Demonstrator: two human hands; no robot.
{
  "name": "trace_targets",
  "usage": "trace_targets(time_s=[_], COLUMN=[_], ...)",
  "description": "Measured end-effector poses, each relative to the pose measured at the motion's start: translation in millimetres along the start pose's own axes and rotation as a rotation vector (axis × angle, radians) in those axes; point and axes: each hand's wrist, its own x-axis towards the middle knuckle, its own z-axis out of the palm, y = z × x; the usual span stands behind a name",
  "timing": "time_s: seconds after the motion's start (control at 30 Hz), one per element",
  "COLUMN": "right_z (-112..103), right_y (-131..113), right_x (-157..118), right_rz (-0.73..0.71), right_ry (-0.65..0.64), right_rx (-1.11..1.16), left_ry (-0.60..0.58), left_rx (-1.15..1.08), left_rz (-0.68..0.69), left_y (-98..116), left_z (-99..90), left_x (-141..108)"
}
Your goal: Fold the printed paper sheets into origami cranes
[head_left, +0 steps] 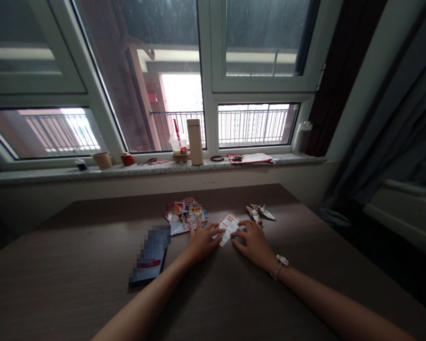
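A small printed sheet of paper (229, 227), white with red and yellow markings, lies at a slant on the dark wooden table (92, 246). My left hand (203, 240) holds its left edge, fingers bent and tips on the paper. From the other side, my right hand (253, 240) grips the right edge between thumb and fingers; a bracelet with a white charm circles that wrist. Just beyond my left hand is a fanned pile of colourful printed leaflets (184, 219). Folded paper cranes (261, 211) sit past my right hand.
A dark phone-like object (151, 258), partly pixelated, lies left of my left forearm. The stone windowsill (156, 169) bears a beige flask (195, 143), a plastic cup with red straw (178, 142), a paper cup (102, 161), scissors (236, 158) on papers, and a bottle (302, 137).
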Motion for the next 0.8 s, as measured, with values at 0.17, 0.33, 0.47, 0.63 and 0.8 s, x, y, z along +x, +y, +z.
trace_targets(time_s=[0.17,0.33,0.47,0.63,0.8], right_z=[-2,-6,-6,-1,0], right_y=[3,15,23,24,27], right_x=[2,8,11,12,11], right_rz=[0.047,0.120,0.131,0.132,0.136], right_ry=[0.013,0.064,0.079,0.105,0.136], right_rx=[-0.069,-0.205,-0.278,-0.318,-0.325], left_ry=[-0.014,-0.034,-0.028,-0.036,-0.043], left_rx=[0.021,0.019,0.027,0.032,0.009], left_rz=[0.002,0.000,0.003,0.008,0.005], left_y=[1,2,1,0,1], left_z=[-2.7,-5.0,-3.8,-2.9,-4.1], left_x=[0,0,0,0,-1])
